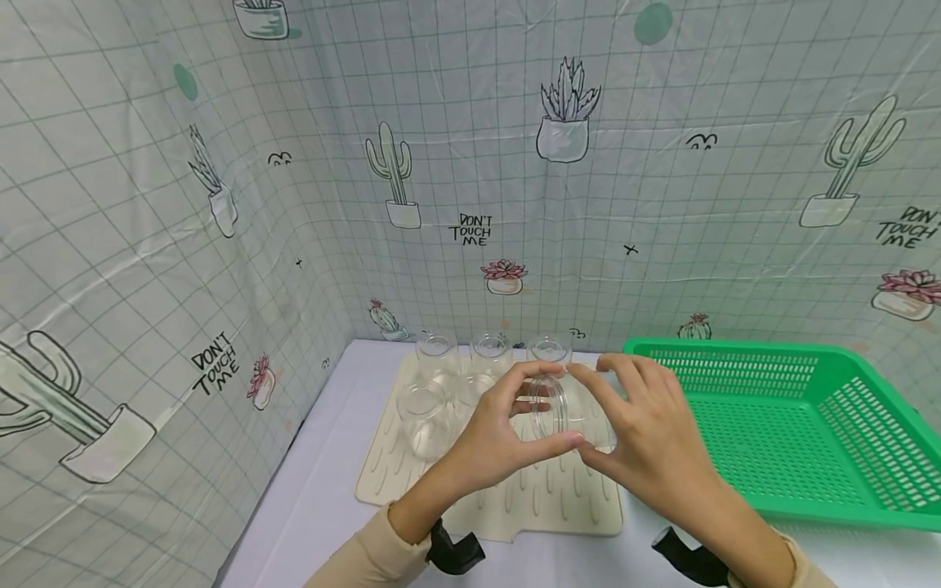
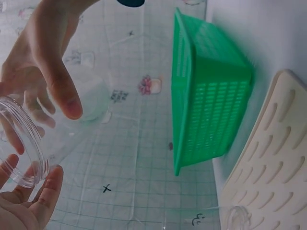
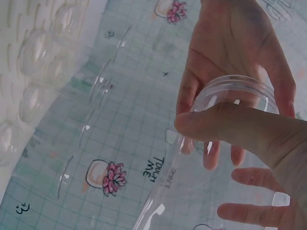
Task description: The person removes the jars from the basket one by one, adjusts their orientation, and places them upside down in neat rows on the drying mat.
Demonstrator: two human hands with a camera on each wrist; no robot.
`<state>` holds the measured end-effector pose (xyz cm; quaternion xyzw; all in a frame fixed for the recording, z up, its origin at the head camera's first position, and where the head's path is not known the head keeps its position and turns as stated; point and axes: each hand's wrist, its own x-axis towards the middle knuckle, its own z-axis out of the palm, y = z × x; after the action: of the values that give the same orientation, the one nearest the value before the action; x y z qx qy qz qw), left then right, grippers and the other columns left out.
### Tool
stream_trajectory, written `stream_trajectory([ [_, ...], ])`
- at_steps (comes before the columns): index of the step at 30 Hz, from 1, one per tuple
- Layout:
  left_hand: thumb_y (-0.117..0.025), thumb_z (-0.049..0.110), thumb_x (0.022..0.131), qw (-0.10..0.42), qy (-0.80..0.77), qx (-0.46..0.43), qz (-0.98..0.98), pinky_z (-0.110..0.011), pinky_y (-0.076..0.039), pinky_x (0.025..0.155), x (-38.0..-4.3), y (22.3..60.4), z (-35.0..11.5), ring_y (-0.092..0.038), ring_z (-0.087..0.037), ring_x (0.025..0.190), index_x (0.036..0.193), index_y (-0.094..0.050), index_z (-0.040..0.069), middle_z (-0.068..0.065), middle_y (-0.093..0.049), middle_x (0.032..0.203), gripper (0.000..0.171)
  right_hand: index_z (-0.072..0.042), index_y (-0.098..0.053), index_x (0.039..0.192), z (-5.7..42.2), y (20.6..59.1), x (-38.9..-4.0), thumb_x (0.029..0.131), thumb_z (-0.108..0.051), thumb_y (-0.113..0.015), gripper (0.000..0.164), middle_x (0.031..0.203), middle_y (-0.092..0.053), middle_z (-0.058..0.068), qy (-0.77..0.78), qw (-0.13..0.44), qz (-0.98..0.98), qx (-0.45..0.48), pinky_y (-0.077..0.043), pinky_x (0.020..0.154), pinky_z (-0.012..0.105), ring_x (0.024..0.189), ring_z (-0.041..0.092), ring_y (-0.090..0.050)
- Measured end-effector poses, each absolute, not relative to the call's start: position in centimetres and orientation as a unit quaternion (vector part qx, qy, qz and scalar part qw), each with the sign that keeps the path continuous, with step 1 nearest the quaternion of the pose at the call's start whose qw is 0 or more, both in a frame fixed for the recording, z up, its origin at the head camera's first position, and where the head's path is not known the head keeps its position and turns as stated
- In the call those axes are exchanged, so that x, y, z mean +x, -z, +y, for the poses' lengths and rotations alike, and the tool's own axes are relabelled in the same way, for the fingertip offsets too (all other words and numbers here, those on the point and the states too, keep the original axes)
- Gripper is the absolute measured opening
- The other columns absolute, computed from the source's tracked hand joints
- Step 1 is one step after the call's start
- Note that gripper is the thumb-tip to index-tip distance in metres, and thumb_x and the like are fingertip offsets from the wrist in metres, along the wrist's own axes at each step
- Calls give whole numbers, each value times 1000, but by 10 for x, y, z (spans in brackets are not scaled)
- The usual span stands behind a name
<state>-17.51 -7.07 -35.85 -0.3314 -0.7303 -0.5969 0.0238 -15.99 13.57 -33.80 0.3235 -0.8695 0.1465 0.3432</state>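
Note:
Between my two hands a clear jar (image 1: 551,408) lies on its side above the mat, its ridged rim toward the left. With thumb and fingers spread round the rim end, my left hand (image 1: 496,420) holds it. My right hand (image 1: 650,420) grips the jar's body from the other side; in the right wrist view its thumb (image 3: 216,122) crosses the clear wall just below the rim. The left wrist view shows the ridged rim (image 2: 26,143) up close, with fingertips at its lower edge. Several similar clear jars (image 1: 426,416) stand bottom up on the mat behind.
A cream ridged drying mat (image 1: 544,502) lies on the white-covered table (image 1: 316,490). To the right stands a green slatted plastic basket (image 1: 742,351). A grid-patterned curtain (image 1: 470,163) with cactus drawings closes off the back and left.

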Motion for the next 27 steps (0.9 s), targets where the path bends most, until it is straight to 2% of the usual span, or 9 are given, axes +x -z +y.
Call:
stream_trajectory([
  [6,-80,11,85,26,614,-316,-723,-34,-51,99,-176,359,-73,-58,-18,115,140,-49,13,-4,-52,140,63,-8,-59,134,138,342,-162,51,-28,-98,94,119,-57,17,-187,335,-865,324,-37,94,59,111,41,-50],
  [11,-80,10,85,31,619,-308,-722,-35,-50,100,-177,359,-76,-57,-19,116,140,-49,11,-3,-51,141,64,-9,-51,143,145,343,-164,71,-57,-84,93,132,-53,14,-275,308,-847,335,-28,97,59,123,33,-47],
  [13,-80,9,85,31,622,-302,-721,-38,-50,100,-177,358,-78,-57,-19,117,139,-49,12,-1,-51,140,63,-9,-47,147,149,342,-164,73,-57,-84,95,139,-50,11,-328,284,-837,334,-24,97,60,128,28,-43],
  [14,-80,9,85,32,624,-301,-720,-39,-50,100,-178,358,-78,-57,-20,117,139,-50,12,-1,-51,140,62,-10,-45,148,150,342,-164,72,-52,-87,96,142,-48,10,-357,272,-831,329,-22,98,61,131,25,-41],
  [17,-80,9,85,32,629,-295,-718,-39,-50,100,-177,356,-80,-57,-21,117,138,-50,14,0,-51,140,62,-10,-37,153,155,343,-164,60,-16,-98,111,150,-40,7,-442,239,-808,308,-21,109,50,138,20,-35],
  [20,-80,8,85,31,635,-293,-714,-37,-50,100,-177,354,-81,-56,-23,117,138,-51,14,-1,-51,140,61,-7,-30,155,157,346,-164,58,13,-91,116,152,-37,9,-533,216,-767,285,-26,112,30,141,22,-33],
  [21,-79,8,85,31,637,-294,-712,-36,-50,100,-177,354,-81,-56,-24,117,138,-50,14,-2,-51,140,61,-7,-28,155,157,347,-163,60,18,-86,114,152,-36,10,-569,203,-747,277,-27,111,24,141,23,-33],
  [23,-79,7,85,33,641,-296,-708,-37,-50,100,-177,353,-81,-56,-24,117,139,-50,12,-3,-50,141,61,-6,-26,155,155,350,-163,66,26,-76,107,152,-35,13,-644,177,-698,259,-28,110,23,141,27,-33],
  [27,-78,9,86,36,643,-301,-703,-40,-49,101,-177,351,-82,-56,-25,117,140,-49,11,-7,-49,143,62,-13,-26,154,146,357,-160,81,21,-65,89,153,-33,14,-757,121,-615,184,-36,107,23,140,27,-32],
])
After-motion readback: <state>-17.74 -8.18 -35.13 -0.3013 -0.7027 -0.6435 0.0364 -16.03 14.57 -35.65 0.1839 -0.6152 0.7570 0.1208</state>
